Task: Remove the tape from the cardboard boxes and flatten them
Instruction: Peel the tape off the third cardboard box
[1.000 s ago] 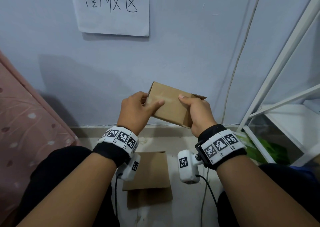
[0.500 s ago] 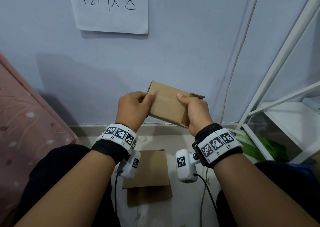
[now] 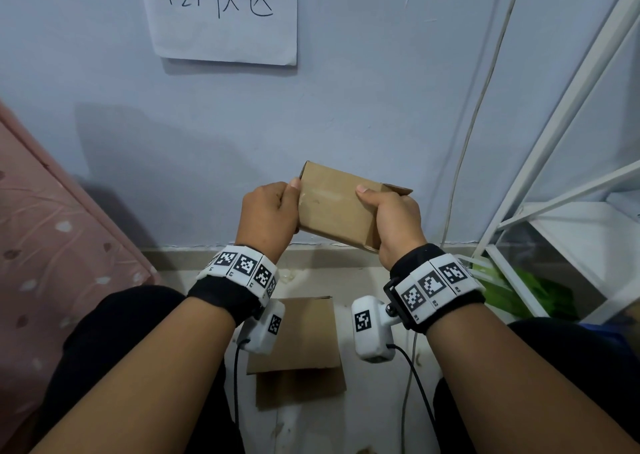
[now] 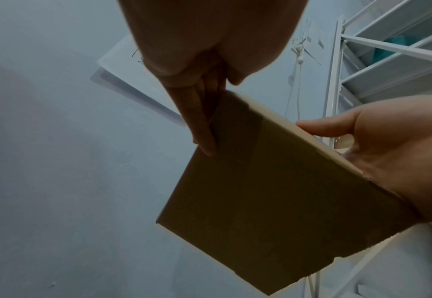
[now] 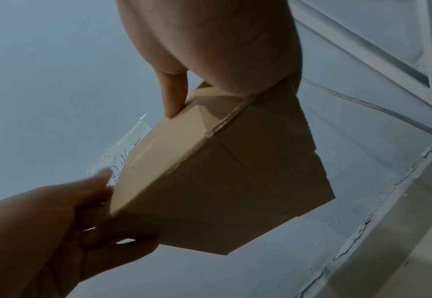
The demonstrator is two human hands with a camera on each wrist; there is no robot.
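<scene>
The cardboard box (image 3: 334, 207) is held up in the air in front of the wall (image 3: 381, 107), above the floor (image 3: 367, 280), gripped at both ends by the person's 2 hands. It is a small brown carton, tilted so its left end sits higher than its right. At its right end a flap (image 3: 398, 189) stands slightly open.

The left hand (image 3: 268, 218) grips the box's left end: its thumb lies against the near face at the upper left corner, and in the left wrist view its fingers (image 4: 199, 125) run down the far side of that end. The right hand (image 3: 394, 225) clasps the right end, thumb pressed flat on the near face and fingers wrapped behind; in the right wrist view the thumb (image 5: 172, 94) bears on a folded corner of the box (image 5: 222, 177). Whether any tape is on the box cannot be told from these views.

On the floor below the hands, near the foot of the wall, lies a flattened cardboard piece (image 3: 298, 349), between the person's knees. A paper sign (image 3: 225, 13) with handwritten characters hangs on the wall above. A white metal rack (image 3: 568, 134) stands at the right, a pink patterned fabric (image 3: 52, 228) at the left.
</scene>
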